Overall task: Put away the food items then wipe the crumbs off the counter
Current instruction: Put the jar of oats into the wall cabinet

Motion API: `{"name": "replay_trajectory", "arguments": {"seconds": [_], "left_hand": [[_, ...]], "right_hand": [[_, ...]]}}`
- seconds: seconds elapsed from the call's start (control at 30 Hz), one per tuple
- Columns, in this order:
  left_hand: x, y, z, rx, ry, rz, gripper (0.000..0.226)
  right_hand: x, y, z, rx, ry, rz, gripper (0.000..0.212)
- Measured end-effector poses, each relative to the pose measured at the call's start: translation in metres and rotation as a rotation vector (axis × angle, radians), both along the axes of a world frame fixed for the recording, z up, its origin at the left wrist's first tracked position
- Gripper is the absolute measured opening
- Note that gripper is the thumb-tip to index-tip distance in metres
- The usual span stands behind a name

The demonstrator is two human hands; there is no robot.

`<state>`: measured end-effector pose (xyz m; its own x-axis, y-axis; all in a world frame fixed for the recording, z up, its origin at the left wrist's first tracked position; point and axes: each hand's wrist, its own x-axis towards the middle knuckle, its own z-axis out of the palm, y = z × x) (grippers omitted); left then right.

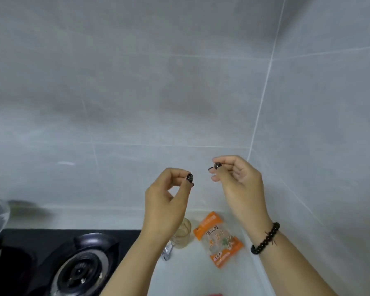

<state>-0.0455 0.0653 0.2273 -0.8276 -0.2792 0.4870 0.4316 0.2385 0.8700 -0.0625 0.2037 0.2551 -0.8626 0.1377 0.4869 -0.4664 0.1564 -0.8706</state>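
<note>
Head view: both hands are hovering raised in front of the tiled wall (179,82), apart. Left hand (165,201) w/ thumb & forefinger curling together, right hand (237,184) likewise; can't tell whether either is pinching anything. Orange snack packet (218,239) is lying on the worktop (192,274) below, just beside a glass jar (183,235), w/ the stove (79,268) sitting to the left

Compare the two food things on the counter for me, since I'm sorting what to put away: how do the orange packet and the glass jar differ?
The orange packet lies flat; the glass jar stands upright. The packet is printed orange with a clear window; the jar is pale and see-through. The packet shows fully; the left hand partly hides the jar. Both rest on the counter.
</note>
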Motion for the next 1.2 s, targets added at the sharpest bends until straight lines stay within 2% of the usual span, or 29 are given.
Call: {"name": "replay_trajectory", "arguments": {"seconds": [0.27,0.47,0.67,0.93,1.2], "left_hand": [[-0.007,-0.029,-0.111,0.1,-0.386,0.033,0.019],[-0.016,-0.043,-0.161,0.097,-0.572,0.054,0.012],[-0.035,-0.052,-0.191,0.109,-0.722,0.08,0.014],[-0.054,-0.051,-0.194,0.148,-0.756,0.05,0.009],[-0.052,-0.036,-0.15,0.183,-0.605,-0.038,0.011]], "right_hand": [[-0.008,0.006,-0.086,0.059,-0.322,0.014,0.023],[-0.009,0.018,-0.131,0.054,-0.468,-0.026,0.025],[-0.017,0.023,-0.16,0.073,-0.562,-0.086,0.024],[-0.029,0.013,-0.166,0.094,-0.611,-0.08,0.022],[-0.027,0.0,-0.14,0.144,-0.525,-0.038,0.024]]}}
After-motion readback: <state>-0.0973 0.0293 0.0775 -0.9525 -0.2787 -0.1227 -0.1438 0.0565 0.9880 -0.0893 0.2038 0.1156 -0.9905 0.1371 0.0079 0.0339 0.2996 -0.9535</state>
